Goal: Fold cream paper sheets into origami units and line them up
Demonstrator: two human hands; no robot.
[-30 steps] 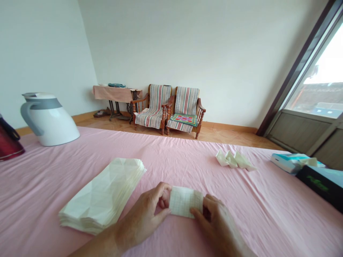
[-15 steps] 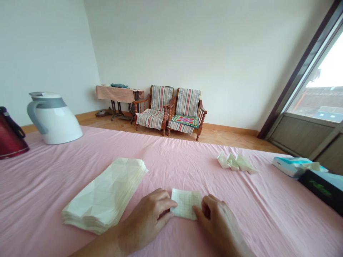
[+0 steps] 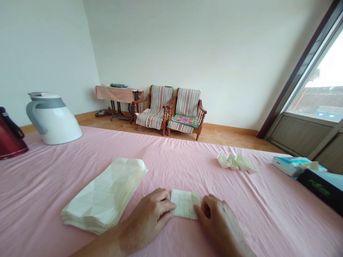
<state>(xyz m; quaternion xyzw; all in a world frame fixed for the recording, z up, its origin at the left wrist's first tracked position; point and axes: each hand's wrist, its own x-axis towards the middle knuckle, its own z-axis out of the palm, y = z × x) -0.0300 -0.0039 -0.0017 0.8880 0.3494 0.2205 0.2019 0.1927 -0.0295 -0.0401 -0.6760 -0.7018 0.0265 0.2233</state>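
Note:
A small folded square of paper [image 3: 185,204] with a faint grid lies in front of me on the pink cloth. My left hand [image 3: 154,214] pinches its left edge between thumb and fingers. On the opposite side, my right hand [image 3: 215,217] grips the right edge, thumb on top and fingers curled. To the left rests a thick stack of creased pale paper sheets [image 3: 104,196]. Farther off at the right, several folded pale paper pieces [image 3: 234,162] stand in a short row.
A white and grey jug [image 3: 56,119] and a red flask [image 3: 10,137] stand at the left on the pink cloth [image 3: 166,157]. A tissue pack [image 3: 286,165] and a black box [image 3: 321,187] sit at the right edge. Two wooden armchairs [image 3: 175,110] are beyond.
Almost nothing differs. Both hands stay at the edges of the small paper square, and the view has shifted very slightly.

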